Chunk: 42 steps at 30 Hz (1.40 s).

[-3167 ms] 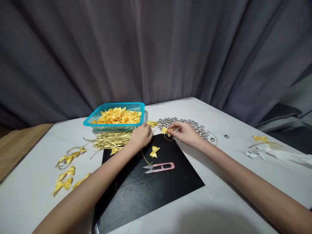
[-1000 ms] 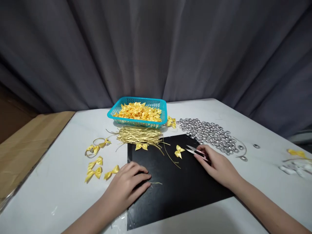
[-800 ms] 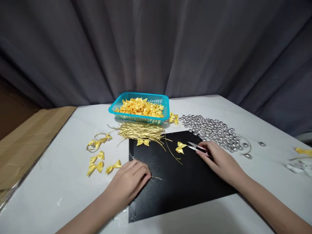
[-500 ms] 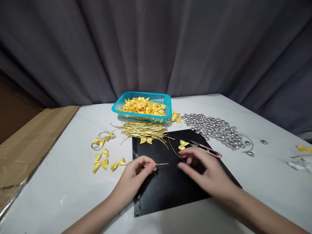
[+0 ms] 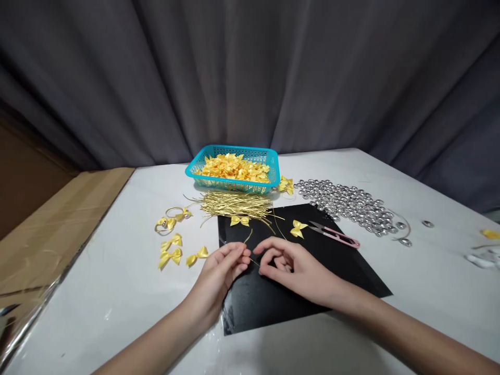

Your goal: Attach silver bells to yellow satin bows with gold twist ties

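My left hand (image 5: pixel 224 273) pinches a gold cord (image 5: pixel 248 237) between thumb and fingers over a black mat (image 5: pixel 273 297). One end of the cord sticks up past the fingertips, and a thin length slants down toward my right hand (image 5: pixel 299 268). There the thumb and a curled finger meet at that lower end, while the index finger reaches out toward the left fingertips. A yellow ribbon bow (image 5: pixel 299 228) and pink-handled thread snips (image 5: pixel 336 235) lie on the mat beyond my right hand. Another bow (image 5: pixel 239 221) rests at the mat's far edge.
Behind the mat lies a pile of gold cords (image 5: pixel 234 203), with a blue basket (image 5: pixel 234 184) of yellow bows behind it. Silver beads (image 5: pixel 349 205) spread out at the right. Several bows (image 5: pixel 170 258) lie at the left; cardboard (image 5: pixel 66 208) borders the table (image 5: pixel 97 291).
My right hand has moved left, close to my left hand, and its fingers have curled in. The held cord's end now points upward instead of sideways. The view has shifted slightly.
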{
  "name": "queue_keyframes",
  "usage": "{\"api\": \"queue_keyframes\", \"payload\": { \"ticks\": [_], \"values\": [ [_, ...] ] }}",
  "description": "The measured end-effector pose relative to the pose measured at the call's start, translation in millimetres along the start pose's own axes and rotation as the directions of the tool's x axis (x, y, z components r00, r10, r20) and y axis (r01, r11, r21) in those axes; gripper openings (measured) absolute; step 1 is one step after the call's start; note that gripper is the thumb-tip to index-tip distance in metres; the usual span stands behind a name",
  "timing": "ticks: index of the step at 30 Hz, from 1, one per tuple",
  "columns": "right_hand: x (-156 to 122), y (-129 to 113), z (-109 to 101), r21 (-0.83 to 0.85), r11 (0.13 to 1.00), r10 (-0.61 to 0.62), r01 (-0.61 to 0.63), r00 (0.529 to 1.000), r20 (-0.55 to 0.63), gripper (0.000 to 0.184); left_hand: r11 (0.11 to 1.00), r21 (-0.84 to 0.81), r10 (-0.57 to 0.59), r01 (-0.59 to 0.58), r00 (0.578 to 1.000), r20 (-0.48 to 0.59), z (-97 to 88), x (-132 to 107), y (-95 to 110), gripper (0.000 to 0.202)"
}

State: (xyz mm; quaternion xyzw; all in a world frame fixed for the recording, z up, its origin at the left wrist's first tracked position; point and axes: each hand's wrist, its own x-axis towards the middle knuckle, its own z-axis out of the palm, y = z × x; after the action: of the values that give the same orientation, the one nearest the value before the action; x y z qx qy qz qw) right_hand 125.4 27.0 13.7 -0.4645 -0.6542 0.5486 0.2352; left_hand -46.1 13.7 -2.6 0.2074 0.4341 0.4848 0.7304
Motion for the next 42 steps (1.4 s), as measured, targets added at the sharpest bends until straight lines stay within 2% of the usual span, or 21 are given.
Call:
{"api": "queue_keyframes", "payload": {
  "ticks": [4, 6, 9, 14, 26, 31, 34, 38, 40, 42],
  "values": [
    [-4, -2, -11, 0.019, 0.999, -0.035, 0.032, 0.981, 0.190, 0.017, 0.999, -0.028, -0.018, 0.019, 1.000, 0.010, 0.0, 0, 2, 0.008],
    [-3, -1, -13, 0.029, 0.999, -0.022, 0.016, 0.974, 0.225, 0.017, 0.999, -0.033, -0.025, 0.025, 1.000, 0.017, 0.1, 0, 3, 0.008],
    [-2, 1, -14, 0.084, 0.996, -0.006, -0.012, 0.977, 0.215, 0.019, 1.000, 0.018, 0.020, -0.021, 0.999, 0.030, -0.4, 1, 4, 0.011],
    [-3, -1, -16, 0.112, 0.992, 0.028, -0.054, 0.974, 0.225, 0.021, 0.985, 0.124, 0.126, -0.122, 0.992, -0.024, -2.4, 2, 5, 0.018],
    [-2, 3, -11, 0.045, 0.999, 0.012, -0.022, 0.975, 0.223, 0.023, 0.974, 0.179, 0.139, -0.138, 0.990, 0.006, -2.1, 1, 3, 0.019],
    [-3, 5, -10, 0.056, 0.998, 0.000, -0.012, 0.978, 0.210, 0.020, 0.961, 0.258, 0.107, -0.099, 0.994, -0.019, -0.8, 0, 2, 0.030],
    [-4, 8, -10, 0.050, 0.999, 0.002, -0.013, 0.980, 0.198, 0.023, 0.930, 0.356, 0.094, -0.090, 0.996, 0.007, -0.3, 0, 2, 0.026],
    [-3, 7, -10, 0.029, 1.000, 0.003, -0.009, 0.979, 0.206, 0.021, 0.878, 0.464, 0.080, -0.116, 0.992, 0.096, 0.0, -3, 2, 0.016],
    [-3, 6, -10, 0.009, 1.000, 0.006, -0.008, 0.977, 0.215, 0.020, 0.882, 0.454, 0.087, -0.125, 0.991, 0.104, -0.5, -3, 2, 0.013],
    [-2, 4, -11, -0.014, 1.000, 0.013, -0.010, 0.974, 0.227, 0.019, 0.913, 0.389, 0.107, -0.121, 0.993, 0.058, -1.5, -3, 1, 0.013]
  ]
}}
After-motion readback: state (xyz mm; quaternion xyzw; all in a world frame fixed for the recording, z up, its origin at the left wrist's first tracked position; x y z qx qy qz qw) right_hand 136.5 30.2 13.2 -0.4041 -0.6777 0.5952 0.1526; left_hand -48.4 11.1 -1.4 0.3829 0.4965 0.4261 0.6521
